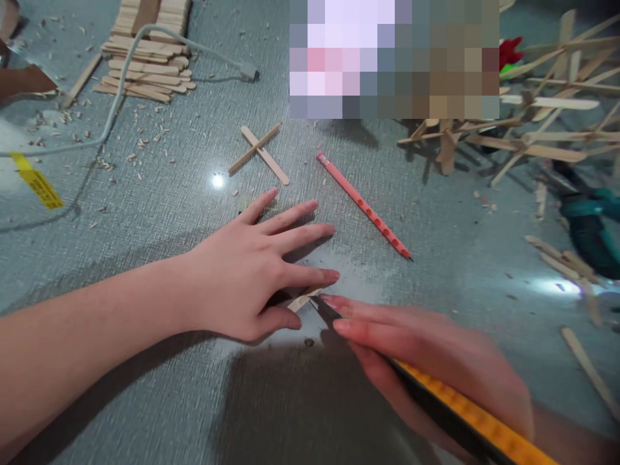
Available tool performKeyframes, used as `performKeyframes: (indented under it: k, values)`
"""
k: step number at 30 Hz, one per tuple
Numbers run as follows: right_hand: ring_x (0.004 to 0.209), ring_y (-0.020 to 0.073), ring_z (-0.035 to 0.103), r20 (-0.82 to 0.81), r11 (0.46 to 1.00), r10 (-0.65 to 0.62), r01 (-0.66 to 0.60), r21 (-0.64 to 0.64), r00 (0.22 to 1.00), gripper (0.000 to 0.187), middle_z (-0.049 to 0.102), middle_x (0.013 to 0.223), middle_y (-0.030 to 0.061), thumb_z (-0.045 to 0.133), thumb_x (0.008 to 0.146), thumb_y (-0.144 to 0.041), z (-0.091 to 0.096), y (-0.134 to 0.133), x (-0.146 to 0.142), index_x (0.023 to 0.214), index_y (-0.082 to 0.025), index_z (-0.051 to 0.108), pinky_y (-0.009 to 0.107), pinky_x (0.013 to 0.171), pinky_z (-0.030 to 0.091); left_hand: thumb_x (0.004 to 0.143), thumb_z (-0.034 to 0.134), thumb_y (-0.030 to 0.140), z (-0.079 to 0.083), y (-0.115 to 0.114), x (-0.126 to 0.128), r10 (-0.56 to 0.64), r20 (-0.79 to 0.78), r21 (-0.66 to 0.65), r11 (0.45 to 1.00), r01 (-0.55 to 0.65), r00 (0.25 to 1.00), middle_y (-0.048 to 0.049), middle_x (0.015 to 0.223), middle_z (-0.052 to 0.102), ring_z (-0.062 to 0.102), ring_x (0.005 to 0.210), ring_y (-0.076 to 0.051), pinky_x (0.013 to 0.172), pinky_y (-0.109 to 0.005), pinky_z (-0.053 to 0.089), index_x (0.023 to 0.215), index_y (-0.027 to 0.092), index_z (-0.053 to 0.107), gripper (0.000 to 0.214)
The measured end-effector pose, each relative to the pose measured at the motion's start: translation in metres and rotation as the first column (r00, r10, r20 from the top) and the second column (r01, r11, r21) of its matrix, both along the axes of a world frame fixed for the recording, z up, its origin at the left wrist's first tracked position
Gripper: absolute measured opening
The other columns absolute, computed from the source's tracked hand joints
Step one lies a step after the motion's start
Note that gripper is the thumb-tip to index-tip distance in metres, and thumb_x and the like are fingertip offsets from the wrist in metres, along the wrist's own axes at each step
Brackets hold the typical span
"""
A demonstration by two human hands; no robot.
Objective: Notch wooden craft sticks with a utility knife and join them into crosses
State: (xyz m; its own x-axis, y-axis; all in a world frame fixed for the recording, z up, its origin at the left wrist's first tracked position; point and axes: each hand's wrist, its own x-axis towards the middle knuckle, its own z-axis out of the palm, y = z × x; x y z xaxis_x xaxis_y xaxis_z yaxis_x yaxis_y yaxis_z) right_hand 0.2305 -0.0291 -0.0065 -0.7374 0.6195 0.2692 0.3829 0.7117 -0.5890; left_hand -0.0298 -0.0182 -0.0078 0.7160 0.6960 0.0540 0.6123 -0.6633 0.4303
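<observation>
My left hand (237,271) lies spread on the table, its thumb and index finger on either side of a small wooden craft stick (301,301) that they seem to hold down. Part of the stick is hidden under the fingers. In my right hand (436,361) is a black and yellow utility knife (445,387), gripped near its front. The blade tip touches the stick between the left thumb and index finger. Beyond the hands, two craft sticks (259,150) lie crossed. A red pencil (365,206) rests to their right, point toward me.
A stack of craft sticks (150,64) sits at the back left, with a white cable (126,68) across it. Wood chips are scattered around. On the right stand a stick structure (537,123) and teal-handled pliers (591,226). A loose stick (588,365) lies front right.
</observation>
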Motion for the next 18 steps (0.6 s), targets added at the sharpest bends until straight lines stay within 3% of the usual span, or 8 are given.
performKeyframes:
  k: [6,14,18]
  values:
    - [0.098,0.0091,0.077,-0.006,0.999,0.021,-0.021,0.048,1.000,0.022,0.081,0.106,0.0053,0.055,0.092,-0.010,-0.0025,0.0006,0.0004,0.107,-0.023,0.066,0.013,0.093,0.056,0.088,0.068,0.049,-0.0004,-0.0008,0.0012,-0.005,-0.020,-0.004,1.000,0.005,1.000,-0.0100,0.160,0.044,0.032,0.151,-0.043,0.121,-0.072,0.015,0.139,0.032,0.062,0.055]
    - [0.090,0.0171,0.079,0.031,0.998,-0.013,0.012,0.054,0.999,0.022,0.081,0.105,0.0023,0.053,0.094,-0.015,0.0020,0.0005,-0.0030,0.105,-0.029,0.066,0.019,0.081,0.065,0.088,0.067,0.048,-0.0024,-0.0010,0.0014,-0.013,-0.006,0.014,1.000,0.013,1.000,-0.0113,0.158,0.045,0.034,0.150,-0.042,0.122,-0.071,0.015,0.138,0.031,0.062,0.053]
    - [0.088,0.0161,0.079,0.030,0.998,-0.004,0.003,0.063,1.000,0.022,0.082,0.103,0.0024,0.054,0.094,-0.014,0.0023,0.0001,-0.0035,0.105,-0.028,0.066,0.019,0.080,0.065,0.087,0.067,0.049,-0.0037,-0.0010,0.0012,-0.013,0.003,0.037,0.999,0.013,1.000,-0.0109,0.157,0.047,0.034,0.150,-0.043,0.121,-0.072,0.014,0.137,0.031,0.063,0.053]
